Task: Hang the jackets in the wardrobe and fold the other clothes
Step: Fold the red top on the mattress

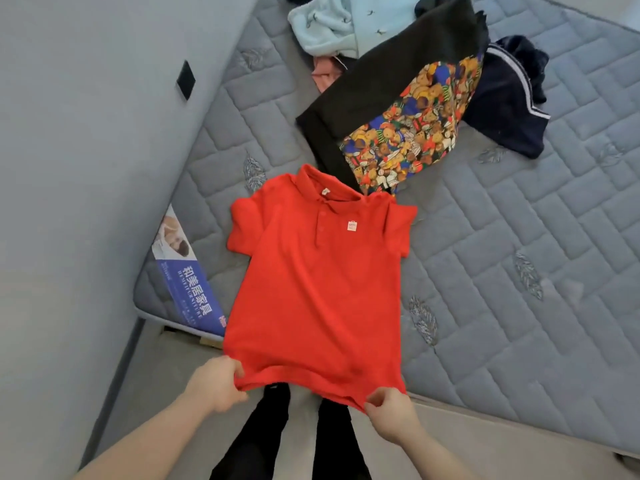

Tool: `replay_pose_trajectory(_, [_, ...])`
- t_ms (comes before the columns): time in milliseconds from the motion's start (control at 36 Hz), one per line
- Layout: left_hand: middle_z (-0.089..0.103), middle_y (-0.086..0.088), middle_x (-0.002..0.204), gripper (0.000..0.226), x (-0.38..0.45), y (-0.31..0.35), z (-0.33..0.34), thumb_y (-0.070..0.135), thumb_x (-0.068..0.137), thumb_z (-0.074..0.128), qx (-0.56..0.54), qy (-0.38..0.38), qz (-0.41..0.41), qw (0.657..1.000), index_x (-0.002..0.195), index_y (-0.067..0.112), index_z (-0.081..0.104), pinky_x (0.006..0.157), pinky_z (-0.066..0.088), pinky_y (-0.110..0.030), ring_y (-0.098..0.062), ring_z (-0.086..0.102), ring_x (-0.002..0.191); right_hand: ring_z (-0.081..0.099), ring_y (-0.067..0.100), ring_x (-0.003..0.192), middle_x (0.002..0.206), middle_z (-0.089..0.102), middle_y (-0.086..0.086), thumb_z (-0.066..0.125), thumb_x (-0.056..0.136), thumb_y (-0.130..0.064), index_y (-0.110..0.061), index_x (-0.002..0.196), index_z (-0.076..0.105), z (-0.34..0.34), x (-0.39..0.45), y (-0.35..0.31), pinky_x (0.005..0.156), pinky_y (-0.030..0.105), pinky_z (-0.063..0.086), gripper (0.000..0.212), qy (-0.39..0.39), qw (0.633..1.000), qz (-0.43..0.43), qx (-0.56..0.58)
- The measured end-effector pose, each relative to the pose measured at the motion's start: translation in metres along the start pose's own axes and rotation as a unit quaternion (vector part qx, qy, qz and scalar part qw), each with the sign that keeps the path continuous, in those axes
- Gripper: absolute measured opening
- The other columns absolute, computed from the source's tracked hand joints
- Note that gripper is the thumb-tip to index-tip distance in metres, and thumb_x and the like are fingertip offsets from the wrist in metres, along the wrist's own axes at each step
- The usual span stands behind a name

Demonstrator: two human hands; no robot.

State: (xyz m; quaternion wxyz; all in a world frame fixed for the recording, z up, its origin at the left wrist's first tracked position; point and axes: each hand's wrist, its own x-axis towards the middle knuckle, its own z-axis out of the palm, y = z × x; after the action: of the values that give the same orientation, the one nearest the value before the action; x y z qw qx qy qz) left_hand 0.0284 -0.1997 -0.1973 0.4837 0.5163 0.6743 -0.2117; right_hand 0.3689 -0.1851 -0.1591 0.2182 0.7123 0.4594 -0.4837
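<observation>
While both hands pull at its hem, the red polo shirt [311, 289] lies front-up and spread flat on the grey quilted mattress [519, 237], collar away from the person, hem hanging past the mattress edge. Left hand [216, 384] pinches the hem's left corner, fingers curled round the fabric. Right hand [389, 415] pinches the hem's right corner, thumb and fingers closed on the cloth. Both short sleeves are laid out to the sides; a small white tag [352, 225] sits on the chest, and the buttons run down the placket.

Just beyond the collar lies a black garment with a cartoon-bear print panel [408, 133], its lower end touching or just overlapping the shirt's collar area. Right of it, a navy garment with white stripes [505, 102]. At the far end, a light blue fleece piece [332, 26], with a pink item [323, 76] partly hidden beneath the black one.

A blue printed label [194, 289] is on the mattress near the left corner, beside the shirt. Grey padded headboard [86, 168] stands along the left. Person's black trousers [263, 438] show below the hem.
</observation>
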Motion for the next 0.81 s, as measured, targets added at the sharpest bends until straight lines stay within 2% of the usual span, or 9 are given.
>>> replay_pose_trajectory(56, [0.065,0.011,0.124,0.048,0.014,0.003,0.0,0.052,0.077,0.075,-0.01,-0.012,-0.016,1.0,0.12,0.031,0.067,0.1,0.047,-0.027,-0.012,0.062,0.119,0.067,0.016,0.112,0.112,0.076,-0.001,0.063,0.091,-0.028,-0.024,0.103,0.075,0.0,0.017,-0.007,0.088,0.022,0.046,0.018,-0.016,1.0,0.011,0.0])
replay_pose_trajectory(111, [0.065,0.01,0.122,0.044,0.031,0.007,-0.006,0.051,0.079,0.075,-0.046,0.007,-0.025,0.999,0.117,0.03,0.068,0.1,0.047,-0.028,-0.013,0.062,0.119,0.066,0.018,0.114,0.114,0.075,-0.001,0.064,0.09,-0.028,-0.022,0.107,0.075,-0.003,0.037,-0.014,0.09,0.023,0.046,0.021,-0.013,1.0,0.01,0.005])
replay_pose_trajectory(250, [0.068,0.006,0.112,0.028,0.084,0.017,-0.051,0.04,0.08,0.077,-0.173,0.157,-0.051,0.971,0.105,0.029,0.071,0.091,0.049,-0.031,-0.016,0.065,0.104,0.064,0.02,0.117,0.124,0.07,0.002,0.067,0.091,-0.023,-0.018,0.121,0.067,-0.026,0.087,-0.036,0.099,0.027,0.045,0.031,0.067,0.997,-0.022,0.043])
replay_pose_trajectory(333, [0.059,-0.003,0.122,0.045,0.118,0.019,-0.09,0.04,0.08,0.077,-0.197,0.227,-0.067,0.951,0.12,0.022,0.065,0.09,0.05,-0.038,-0.024,0.064,0.107,0.061,0.023,0.114,0.125,0.066,0.007,0.072,0.089,-0.019,-0.013,0.126,0.062,-0.052,0.119,-0.051,0.097,0.028,0.042,0.038,0.139,0.984,-0.051,0.1])
replay_pose_trajectory(417, [0.052,-0.012,0.132,0.064,0.151,0.02,-0.125,0.04,0.078,0.08,-0.228,0.281,-0.095,0.927,0.131,0.013,0.056,0.095,0.047,-0.043,-0.032,0.058,0.118,0.059,0.02,0.096,0.125,0.063,0.01,0.074,0.089,-0.017,-0.01,0.128,0.057,-0.085,0.149,-0.064,0.087,0.027,0.04,0.044,0.199,0.966,-0.064,0.15])
replay_pose_trajectory(472, [0.05,-0.016,0.136,0.076,0.169,0.022,-0.144,0.044,0.076,0.082,-0.249,0.304,-0.117,0.912,0.135,0.009,0.051,0.099,0.044,-0.045,-0.034,0.053,0.125,0.061,0.025,0.103,0.129,0.061,0.013,0.074,0.09,-0.018,-0.007,0.133,0.053,-0.105,0.169,-0.069,0.094,0.033,0.043,0.05,0.219,0.956,-0.052,0.186])
replay_pose_trajectory(583, [0.048,-0.018,0.147,0.095,0.197,0.029,-0.168,0.053,0.073,0.083,-0.295,0.295,-0.14,0.898,0.145,0.005,0.043,0.109,0.04,-0.044,-0.035,0.05,0.133,0.053,0.033,0.132,0.144,0.054,0.016,0.073,0.091,-0.028,-0.004,0.145,0.043,-0.143,0.209,-0.078,0.11,0.04,0.038,0.066,0.252,0.934,-0.007,0.252])
replay_pose_trajectory(694, [0.055,-0.016,0.14,0.094,0.218,0.031,-0.18,0.056,0.071,0.085,-0.315,0.282,-0.165,0.891,0.141,0.005,0.047,0.106,0.043,-0.043,-0.034,0.054,0.13,0.058,0.037,0.126,0.144,0.054,0.014,0.071,0.092,-0.038,-0.008,0.151,0.035,-0.169,0.247,-0.086,0.11,0.053,0.044,0.076,0.242,0.914,0.017,0.325])
replay_pose_trajectory(806, [0.068,-0.009,0.125,0.071,0.23,0.028,-0.188,0.048,0.077,0.085,-0.363,0.219,-0.126,0.897,0.129,0.006,0.062,0.101,0.051,-0.04,-0.026,0.065,0.112,0.06,0.032,0.124,0.139,0.058,0.011,0.075,0.088,-0.045,-0.006,0.149,0.042,-0.181,0.271,-0.091,0.105,0.052,0.049,0.08,0.257,0.893,0.037,0.368])
